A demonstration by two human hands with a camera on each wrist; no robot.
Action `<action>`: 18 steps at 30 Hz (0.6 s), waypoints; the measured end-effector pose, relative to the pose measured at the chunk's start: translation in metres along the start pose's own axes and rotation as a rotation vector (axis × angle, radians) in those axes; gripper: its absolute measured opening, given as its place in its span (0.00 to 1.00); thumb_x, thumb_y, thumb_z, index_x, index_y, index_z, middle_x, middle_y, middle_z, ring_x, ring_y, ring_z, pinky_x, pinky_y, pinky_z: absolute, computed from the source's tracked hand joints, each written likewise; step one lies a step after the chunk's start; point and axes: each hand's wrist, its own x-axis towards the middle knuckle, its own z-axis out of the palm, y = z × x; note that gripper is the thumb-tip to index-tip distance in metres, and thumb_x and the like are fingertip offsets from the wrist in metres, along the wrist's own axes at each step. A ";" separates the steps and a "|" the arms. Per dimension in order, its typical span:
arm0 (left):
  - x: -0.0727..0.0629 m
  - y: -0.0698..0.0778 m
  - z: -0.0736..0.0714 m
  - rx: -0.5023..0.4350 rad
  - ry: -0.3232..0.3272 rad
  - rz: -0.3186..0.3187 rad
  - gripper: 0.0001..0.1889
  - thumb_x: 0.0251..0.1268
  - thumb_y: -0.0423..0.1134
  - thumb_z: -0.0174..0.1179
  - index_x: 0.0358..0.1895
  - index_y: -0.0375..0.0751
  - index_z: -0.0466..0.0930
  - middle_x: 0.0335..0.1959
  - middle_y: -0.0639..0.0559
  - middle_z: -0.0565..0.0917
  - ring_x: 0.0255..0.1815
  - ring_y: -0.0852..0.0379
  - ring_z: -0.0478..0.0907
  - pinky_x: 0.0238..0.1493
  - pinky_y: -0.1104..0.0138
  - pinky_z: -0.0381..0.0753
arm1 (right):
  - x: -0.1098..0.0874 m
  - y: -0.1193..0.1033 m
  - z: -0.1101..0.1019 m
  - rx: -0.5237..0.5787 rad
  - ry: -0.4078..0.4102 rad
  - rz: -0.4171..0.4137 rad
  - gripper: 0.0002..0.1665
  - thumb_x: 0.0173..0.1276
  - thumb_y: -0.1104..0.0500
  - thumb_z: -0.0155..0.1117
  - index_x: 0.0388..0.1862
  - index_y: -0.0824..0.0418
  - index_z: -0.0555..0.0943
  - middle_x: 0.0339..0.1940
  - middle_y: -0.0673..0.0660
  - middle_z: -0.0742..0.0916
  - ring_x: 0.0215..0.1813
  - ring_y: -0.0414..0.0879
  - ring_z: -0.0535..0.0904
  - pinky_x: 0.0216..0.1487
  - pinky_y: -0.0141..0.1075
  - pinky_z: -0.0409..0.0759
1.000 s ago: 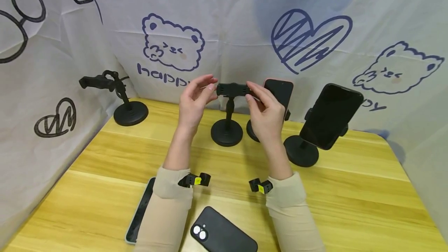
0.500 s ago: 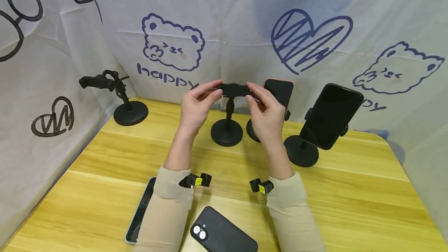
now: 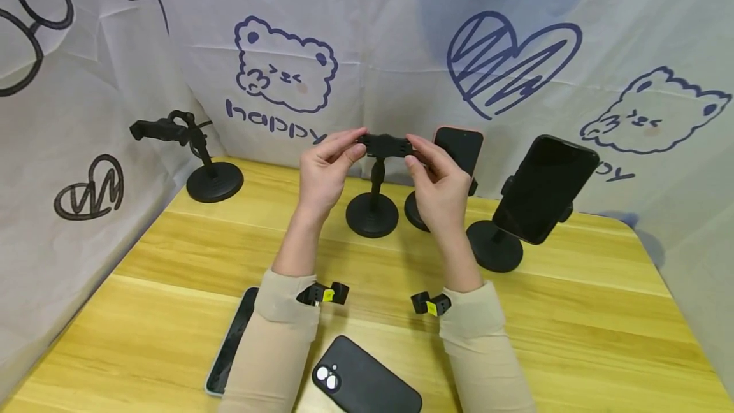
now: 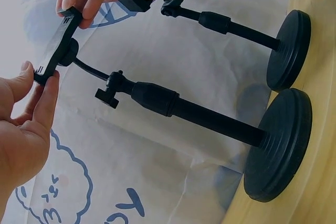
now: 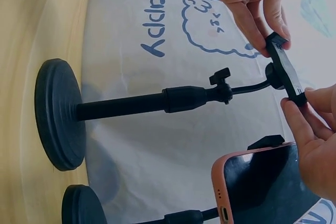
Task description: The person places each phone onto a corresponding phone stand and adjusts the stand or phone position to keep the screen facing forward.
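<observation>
A black phone stand [image 3: 375,190] with a round base stands upright at the back middle of the table. Its horizontal clamp [image 3: 387,145] is at the top of the pole and holds no phone. My left hand [image 3: 323,177] pinches the clamp's left end between thumb and fingers. At the other end, my right hand [image 3: 440,190] pinches it in the same way. Both wrist views show the clamp [image 4: 55,45] spanning the gap between the hands, joined to the pole by a thin curved neck [image 5: 252,87].
Right of it, a stand carries a phone in a pink case [image 3: 459,148], partly behind my right hand. Farther right, another stand bears a tilted black phone [image 3: 545,190]. An unloaded stand [image 3: 212,181] is at the back left. Two phones, one black [image 3: 367,378], one pale-edged [image 3: 232,343], lie near me.
My left hand has moved right and closed onto the clamp's left end, where it was loosely beside it a second ago. The right hand keeps its pinch.
</observation>
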 end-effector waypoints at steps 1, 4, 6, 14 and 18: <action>0.000 0.000 0.000 0.005 0.001 0.003 0.14 0.68 0.23 0.65 0.56 0.24 0.84 0.50 0.42 0.87 0.51 0.57 0.86 0.56 0.62 0.86 | 0.000 0.000 0.000 0.003 0.000 0.003 0.18 0.73 0.66 0.69 0.61 0.60 0.87 0.58 0.56 0.89 0.53 0.47 0.86 0.52 0.27 0.84; 0.000 0.001 0.002 0.008 0.004 0.006 0.14 0.69 0.23 0.65 0.56 0.24 0.84 0.51 0.40 0.87 0.51 0.57 0.85 0.56 0.62 0.86 | 0.000 0.001 -0.002 0.021 -0.002 0.014 0.18 0.73 0.66 0.69 0.60 0.61 0.87 0.58 0.57 0.89 0.52 0.46 0.86 0.51 0.27 0.84; 0.000 0.001 0.003 -0.001 -0.001 0.003 0.14 0.69 0.23 0.64 0.56 0.24 0.84 0.51 0.41 0.87 0.52 0.56 0.85 0.56 0.61 0.86 | 0.000 0.000 -0.003 0.037 -0.003 0.032 0.18 0.72 0.66 0.70 0.60 0.61 0.87 0.57 0.57 0.89 0.50 0.45 0.85 0.51 0.27 0.84; 0.000 0.002 0.002 -0.010 -0.028 -0.026 0.15 0.69 0.23 0.64 0.57 0.24 0.84 0.54 0.41 0.87 0.54 0.55 0.85 0.58 0.61 0.85 | 0.001 -0.008 -0.015 0.080 -0.073 0.087 0.20 0.73 0.67 0.69 0.63 0.61 0.86 0.59 0.56 0.88 0.54 0.44 0.86 0.56 0.31 0.84; 0.001 0.001 -0.001 -0.013 -0.033 -0.047 0.16 0.69 0.23 0.64 0.58 0.24 0.83 0.56 0.38 0.86 0.55 0.56 0.85 0.58 0.62 0.85 | -0.001 -0.016 -0.021 0.074 -0.149 0.110 0.24 0.74 0.65 0.68 0.68 0.57 0.83 0.65 0.52 0.86 0.60 0.46 0.85 0.60 0.33 0.83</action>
